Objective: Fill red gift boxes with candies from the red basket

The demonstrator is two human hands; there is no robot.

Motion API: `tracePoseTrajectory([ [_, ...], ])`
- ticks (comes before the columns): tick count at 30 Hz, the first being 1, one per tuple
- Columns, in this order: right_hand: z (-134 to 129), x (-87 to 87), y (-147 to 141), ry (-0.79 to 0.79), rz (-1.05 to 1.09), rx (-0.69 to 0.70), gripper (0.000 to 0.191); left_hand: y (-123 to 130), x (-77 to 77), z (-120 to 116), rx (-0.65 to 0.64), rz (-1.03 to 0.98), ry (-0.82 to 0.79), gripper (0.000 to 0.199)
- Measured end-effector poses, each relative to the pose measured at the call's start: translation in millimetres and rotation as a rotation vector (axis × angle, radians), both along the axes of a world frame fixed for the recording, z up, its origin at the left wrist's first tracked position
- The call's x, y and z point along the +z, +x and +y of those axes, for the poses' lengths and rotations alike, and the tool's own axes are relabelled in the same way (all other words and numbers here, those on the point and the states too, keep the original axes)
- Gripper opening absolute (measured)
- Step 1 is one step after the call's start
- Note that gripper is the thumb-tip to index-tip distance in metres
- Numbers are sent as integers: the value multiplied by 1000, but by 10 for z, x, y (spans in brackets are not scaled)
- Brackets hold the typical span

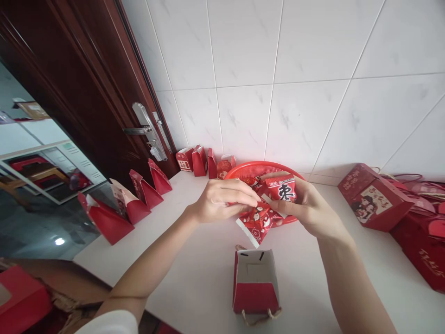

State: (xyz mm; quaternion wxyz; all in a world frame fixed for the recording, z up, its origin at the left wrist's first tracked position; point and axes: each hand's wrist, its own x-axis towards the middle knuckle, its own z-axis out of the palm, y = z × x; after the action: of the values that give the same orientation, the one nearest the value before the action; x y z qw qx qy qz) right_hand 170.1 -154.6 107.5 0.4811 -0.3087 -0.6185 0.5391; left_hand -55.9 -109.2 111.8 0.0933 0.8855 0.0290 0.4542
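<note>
Over the red plastic basket (264, 166), both hands are close together with several red candy packets between them. My right hand (314, 211) is closed on packets, one of them a red packet with a large black character (282, 189). My left hand (225, 197) has its fingers bent against a red packet with a white flower print (255, 227); its fingertips touch the packets. Nearer to me, a small red box (255, 297) stands open on the white table, with a pale inside and a twisted rope handle at its front.
Small red boxes (200, 161) line the tiled wall, and folded red boxes (107, 218) stand along the table's left edge. A larger printed box (375, 199) and red bags (422, 246) are at the right. A dark door (86, 83) stands at the left.
</note>
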Motion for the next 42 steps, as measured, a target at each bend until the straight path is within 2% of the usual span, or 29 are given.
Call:
tracePoseTrajectory([
  [6,15,1,19,-59,51,66,31,-20,-44,92,-9,4,-41,12],
  [13,118,-75,8,-37,-28,-57,31,17,-258,236,117,39,-67,14],
  [19,219,-140,-12,-160,-38,-116,38,49,-371,331,172,73,67,24],
  [27,374,-203,0,-283,-2,-114,48,72,-499,456,227,200,34,42],
  [33,458,-270,13,-289,-20,-133,44,139,-599,554,198,223,-151,31],
  [37,465,-258,8,-262,1,-230,41,162,-576,544,159,168,-383,29],
  [42,426,-218,9,-157,2,-380,33,271,-462,378,200,-27,-744,27],
])
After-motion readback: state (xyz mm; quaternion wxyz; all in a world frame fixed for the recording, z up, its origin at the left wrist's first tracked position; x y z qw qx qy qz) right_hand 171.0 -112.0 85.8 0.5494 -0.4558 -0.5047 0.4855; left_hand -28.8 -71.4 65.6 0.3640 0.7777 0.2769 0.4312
